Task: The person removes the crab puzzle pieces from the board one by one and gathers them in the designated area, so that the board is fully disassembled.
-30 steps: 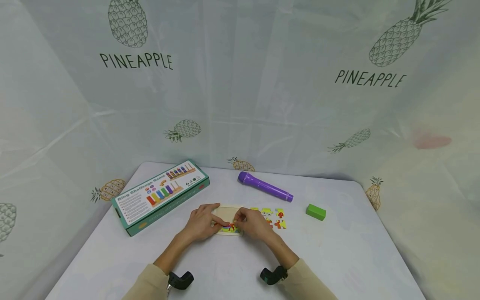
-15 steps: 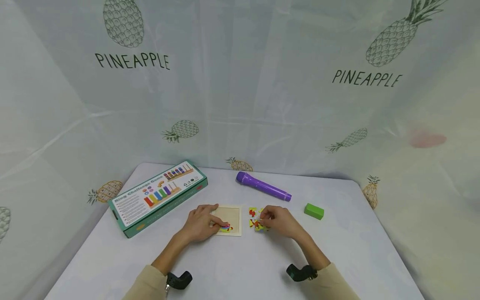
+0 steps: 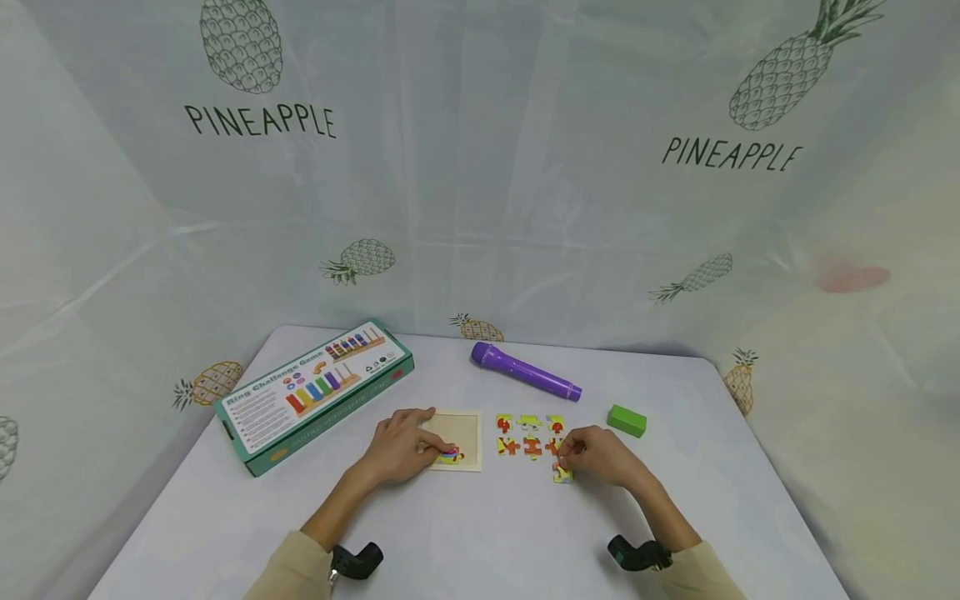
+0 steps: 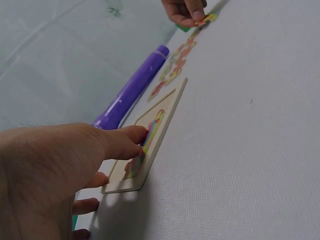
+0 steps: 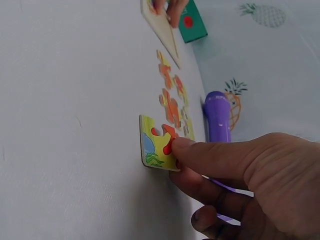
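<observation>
My left hand (image 3: 402,448) lies at the left side of a shallow wooden puzzle tray (image 3: 468,429). Its extended fingers touch colourful puzzle pieces (image 4: 154,131) along the tray's near edge, partly covering them. Off to the right, my right hand (image 3: 600,455) pinches a yellow corner puzzle piece (image 5: 155,145) with blue and green markings between thumb and fingers. In the right wrist view this piece is low over the table or touching it; I cannot tell which. Loose puzzle pieces (image 3: 532,447) lie in two rows between the tray and my right hand.
A purple toy microphone (image 3: 527,372) lies behind the loose pieces. To the right sits a green block (image 3: 627,421), just beyond my right hand. The green and white Ring Challenge Game box (image 3: 315,396) stands at the back left. A pineapple-print curtain (image 3: 480,208) hangs behind the table.
My right hand has moved from the tray rightward past the loose pieces, and now holds the corner puzzle piece at their right end. My left hand has stayed on the tray.
</observation>
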Action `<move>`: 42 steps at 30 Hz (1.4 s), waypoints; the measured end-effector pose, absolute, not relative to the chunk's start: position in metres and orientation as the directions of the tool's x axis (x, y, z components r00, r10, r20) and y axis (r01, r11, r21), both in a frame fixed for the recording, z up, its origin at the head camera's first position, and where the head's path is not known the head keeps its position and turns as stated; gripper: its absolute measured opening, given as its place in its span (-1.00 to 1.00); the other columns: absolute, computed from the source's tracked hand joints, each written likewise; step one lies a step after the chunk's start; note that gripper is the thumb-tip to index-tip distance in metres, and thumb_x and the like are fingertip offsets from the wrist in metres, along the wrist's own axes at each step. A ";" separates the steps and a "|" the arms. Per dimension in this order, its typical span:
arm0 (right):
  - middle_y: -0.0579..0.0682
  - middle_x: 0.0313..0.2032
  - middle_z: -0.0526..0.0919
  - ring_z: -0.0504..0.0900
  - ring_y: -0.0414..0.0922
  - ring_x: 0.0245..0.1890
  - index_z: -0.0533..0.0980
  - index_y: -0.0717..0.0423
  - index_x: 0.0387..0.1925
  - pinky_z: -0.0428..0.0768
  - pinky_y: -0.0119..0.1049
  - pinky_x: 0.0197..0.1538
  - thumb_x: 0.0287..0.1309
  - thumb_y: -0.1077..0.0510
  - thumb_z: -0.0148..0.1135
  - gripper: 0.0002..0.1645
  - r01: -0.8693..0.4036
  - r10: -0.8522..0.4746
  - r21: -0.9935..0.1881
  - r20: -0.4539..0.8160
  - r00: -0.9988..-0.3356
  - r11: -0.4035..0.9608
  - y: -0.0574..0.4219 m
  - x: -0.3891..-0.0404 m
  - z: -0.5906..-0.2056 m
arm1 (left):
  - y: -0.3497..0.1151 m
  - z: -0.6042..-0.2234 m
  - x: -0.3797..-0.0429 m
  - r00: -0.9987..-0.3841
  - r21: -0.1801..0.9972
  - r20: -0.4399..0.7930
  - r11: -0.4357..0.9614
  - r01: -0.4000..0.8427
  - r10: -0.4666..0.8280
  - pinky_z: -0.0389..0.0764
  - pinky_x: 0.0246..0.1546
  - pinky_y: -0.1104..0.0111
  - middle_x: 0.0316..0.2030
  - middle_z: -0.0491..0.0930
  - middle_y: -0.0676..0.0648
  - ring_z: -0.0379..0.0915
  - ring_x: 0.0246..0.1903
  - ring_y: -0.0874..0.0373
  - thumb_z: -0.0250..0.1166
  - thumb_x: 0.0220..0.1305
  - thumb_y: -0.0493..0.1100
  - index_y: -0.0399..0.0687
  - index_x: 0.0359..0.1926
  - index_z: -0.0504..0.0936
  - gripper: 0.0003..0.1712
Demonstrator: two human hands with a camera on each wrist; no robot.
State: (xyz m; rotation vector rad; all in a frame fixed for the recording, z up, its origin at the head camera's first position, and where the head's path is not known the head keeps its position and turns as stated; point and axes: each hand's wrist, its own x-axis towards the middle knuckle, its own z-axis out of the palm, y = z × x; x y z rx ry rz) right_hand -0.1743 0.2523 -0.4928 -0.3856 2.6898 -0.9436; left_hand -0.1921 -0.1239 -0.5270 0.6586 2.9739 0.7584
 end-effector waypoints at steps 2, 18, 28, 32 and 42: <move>-0.15 -0.47 0.58 0.47 -0.17 -0.41 0.62 0.02 -0.38 0.42 -0.32 -0.34 0.17 0.18 0.40 -0.93 -0.157 -0.324 -0.629 -0.158 -0.933 0.761 0.251 -0.175 -0.493 | -0.124 -0.527 -0.192 -0.912 0.459 0.094 0.795 0.396 0.400 0.20 0.22 -0.29 0.39 0.40 -0.10 0.21 0.35 -0.22 0.35 0.30 -0.02 0.48 -0.20 0.82 -0.81; -0.19 -0.50 0.57 0.46 -0.19 -0.44 0.60 -0.01 -0.45 0.42 -0.32 -0.34 0.12 0.20 0.45 -0.86 -0.160 -0.302 -0.568 -0.165 -0.939 0.807 0.247 -0.177 -0.492 | -0.123 -0.526 -0.192 -0.912 0.472 0.101 0.788 0.395 0.397 0.19 0.23 -0.29 0.40 0.39 -0.10 0.21 0.35 -0.21 0.37 0.28 -0.01 0.48 -0.22 0.82 -0.83; -0.18 -0.51 0.57 0.46 -0.19 -0.45 0.60 0.00 -0.45 0.42 -0.32 -0.35 0.09 0.22 0.45 -0.86 -0.149 -0.295 -0.567 -0.173 -0.940 0.810 0.245 -0.176 -0.492 | -0.124 -0.526 -0.192 -0.909 0.477 0.093 0.783 0.399 0.406 0.18 0.22 -0.26 0.39 0.39 -0.10 0.20 0.35 -0.20 0.39 0.24 -0.01 0.48 -0.20 0.82 -0.82; -0.19 -0.51 0.57 0.47 -0.18 -0.45 0.60 0.00 -0.45 0.43 -0.31 -0.35 0.09 0.21 0.46 -0.85 -0.138 -0.289 -0.573 -0.181 -0.940 0.808 0.244 -0.175 -0.492 | -0.125 -0.526 -0.192 -0.909 0.463 0.075 0.793 0.396 0.410 0.17 0.23 -0.26 0.41 0.37 -0.09 0.18 0.36 -0.20 0.43 0.18 0.06 0.50 -0.17 0.81 -0.81; -0.18 -0.45 0.58 0.48 -0.18 -0.39 0.61 -0.02 -0.39 0.46 -0.29 -0.29 0.24 0.19 0.31 -0.92 -0.150 -0.276 -0.601 -0.123 -0.953 0.785 0.241 -0.184 -0.488 | -0.126 -0.529 -0.193 -0.908 0.448 0.071 0.800 0.400 0.414 0.17 0.23 -0.29 0.41 0.36 -0.11 0.18 0.35 -0.22 0.47 0.13 0.08 0.47 -0.15 0.81 -0.78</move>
